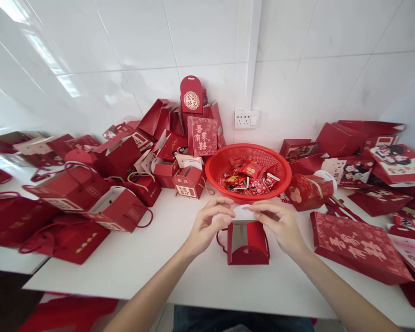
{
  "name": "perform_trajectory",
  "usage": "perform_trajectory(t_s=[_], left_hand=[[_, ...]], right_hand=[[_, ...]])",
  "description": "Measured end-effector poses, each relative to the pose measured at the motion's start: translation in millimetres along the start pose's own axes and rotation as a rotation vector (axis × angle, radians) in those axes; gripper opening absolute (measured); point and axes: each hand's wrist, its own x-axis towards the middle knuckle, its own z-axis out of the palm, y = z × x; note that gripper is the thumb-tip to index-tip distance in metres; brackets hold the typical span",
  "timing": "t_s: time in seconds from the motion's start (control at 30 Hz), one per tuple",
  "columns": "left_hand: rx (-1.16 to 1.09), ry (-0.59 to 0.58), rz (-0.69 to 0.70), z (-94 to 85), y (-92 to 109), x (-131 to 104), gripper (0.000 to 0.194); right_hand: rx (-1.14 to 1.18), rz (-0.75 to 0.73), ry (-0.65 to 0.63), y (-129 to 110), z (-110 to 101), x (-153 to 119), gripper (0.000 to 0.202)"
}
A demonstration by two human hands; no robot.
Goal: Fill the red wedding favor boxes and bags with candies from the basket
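Observation:
A small red gift box [248, 256] with a dark red cord handle stands on the white table in front of me. Its top is open, and a rounded white-lined flap [244, 213] with a cut-out rises at its far side. My right hand [278, 223] pinches the right edge of this flap between thumb and fingers. At the flap's left edge, my left hand [209, 223] has its fingers bent and the thumb close to them, gripping that edge. Just beyond both hands is a red plastic basket [210, 177] holding red-wrapped sweets [251, 170].
Many red boxes and bags [124, 207] crowd the left side and the back. A flat red box [359, 246] lies at the right, with more boxes [399, 163] behind it. A power socket [246, 119] is on the tiled wall. The white table [152, 276] ends close to my body.

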Motion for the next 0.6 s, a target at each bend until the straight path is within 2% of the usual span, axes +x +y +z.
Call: perform_trajectory(t_s=[0.1, 0.2, 0.33, 0.5, 0.6], left_hand=[[0.162, -0.098, 0.010, 4.7, 8, -5, 0.019], [0.282, -0.111, -0.020, 5.0, 11, -7, 0.015], [0.300, -0.133, -0.069, -2.2, 8, -9, 0.028], [0.277, -0.276, -0.152, -7.4, 5, -11, 0.042], [0.318, -0.306, -0.181, -6.0, 6, -13, 0.051]], right_hand=[[-0.033, 0.035, -0.042, 5, 2, 1, 0.015], [-0.158, 0.039, -0.081, 5, 5, 0, 0.022], [-0.256, 0.018, -0.146, 2, 11, -2, 0.027], [-0.399, 0.101, -0.235, -4, 15, 1, 0.043], [-0.456, 0.115, -0.335, -11, 10, 4, 0.048]])
